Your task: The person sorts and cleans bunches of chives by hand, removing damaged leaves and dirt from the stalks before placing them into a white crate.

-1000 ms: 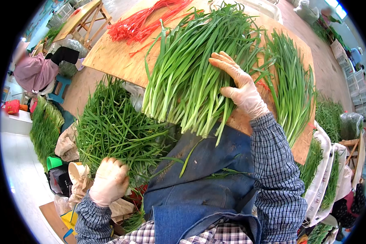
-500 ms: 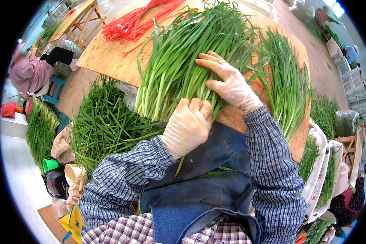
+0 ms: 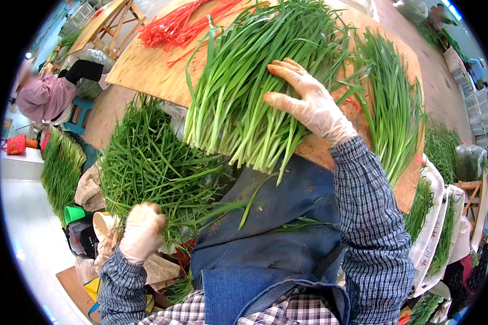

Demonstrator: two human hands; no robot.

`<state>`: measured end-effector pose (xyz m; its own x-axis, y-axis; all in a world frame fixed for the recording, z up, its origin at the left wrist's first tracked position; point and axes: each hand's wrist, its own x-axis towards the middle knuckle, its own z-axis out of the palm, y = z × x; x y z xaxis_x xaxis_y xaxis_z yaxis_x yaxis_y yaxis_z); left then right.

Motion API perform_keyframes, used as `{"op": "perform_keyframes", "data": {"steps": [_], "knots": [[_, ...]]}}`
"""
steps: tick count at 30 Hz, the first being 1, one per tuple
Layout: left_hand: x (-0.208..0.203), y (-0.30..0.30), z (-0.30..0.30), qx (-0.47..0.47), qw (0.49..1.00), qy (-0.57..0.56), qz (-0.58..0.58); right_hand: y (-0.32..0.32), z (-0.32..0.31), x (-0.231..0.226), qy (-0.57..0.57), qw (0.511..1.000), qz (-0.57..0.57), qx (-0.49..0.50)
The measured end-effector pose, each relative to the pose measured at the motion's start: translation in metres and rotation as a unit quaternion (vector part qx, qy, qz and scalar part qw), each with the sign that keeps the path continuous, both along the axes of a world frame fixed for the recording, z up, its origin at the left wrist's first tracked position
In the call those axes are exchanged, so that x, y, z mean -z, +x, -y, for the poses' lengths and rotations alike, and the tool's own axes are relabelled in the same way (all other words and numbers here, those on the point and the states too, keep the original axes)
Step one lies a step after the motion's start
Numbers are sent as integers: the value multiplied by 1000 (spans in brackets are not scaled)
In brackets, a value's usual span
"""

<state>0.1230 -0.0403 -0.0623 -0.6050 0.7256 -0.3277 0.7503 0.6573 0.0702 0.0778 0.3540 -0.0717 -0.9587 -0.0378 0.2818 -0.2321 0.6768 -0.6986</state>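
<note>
A large heap of garlic chives (image 3: 255, 92) lies on the wooden board (image 3: 146, 73), its pale cut ends along the near edge. My right hand (image 3: 312, 103), in a whitish glove with stained fingertips, rests on the heap's right side with fingers spread. Down at the left, my gloved left hand (image 3: 143, 230) is closed in a fist beside a pile of loose chives (image 3: 157, 162). What it grips, if anything, I cannot make out. A loose leaf (image 3: 248, 208) lies on my blue apron (image 3: 276, 216). To the right of the heap sits a second bunch (image 3: 390, 103).
Red plastic ties (image 3: 181, 24) lie at the board's far left. White crates (image 3: 425, 206) holding chives stand at the right. A person in pink (image 3: 43, 97) sits at far left near a blue stool (image 3: 80, 115). A green cup (image 3: 73, 214) is at lower left.
My left hand has left the heap's cut ends and moved down and left, past my lap. My right hand stays on the heap with its fingers spread.
</note>
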Motion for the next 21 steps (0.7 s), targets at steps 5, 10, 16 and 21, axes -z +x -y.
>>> {"op": "perform_keyframes", "data": {"steps": [5,10,16,21], "knots": [[-20,-2,-55,4,955,282,-87,2,4,2,48,999,4,-7],[-23,-15,-138,67,896,419,-128,14,-5,0,0,1000,19,-10],[-6,-43,-162,27,913,308,-268,16,-1,-7,-65,997,34,-3],[20,-56,-176,71,912,265,-305,0,18,-16,-7,997,47,57]]}}
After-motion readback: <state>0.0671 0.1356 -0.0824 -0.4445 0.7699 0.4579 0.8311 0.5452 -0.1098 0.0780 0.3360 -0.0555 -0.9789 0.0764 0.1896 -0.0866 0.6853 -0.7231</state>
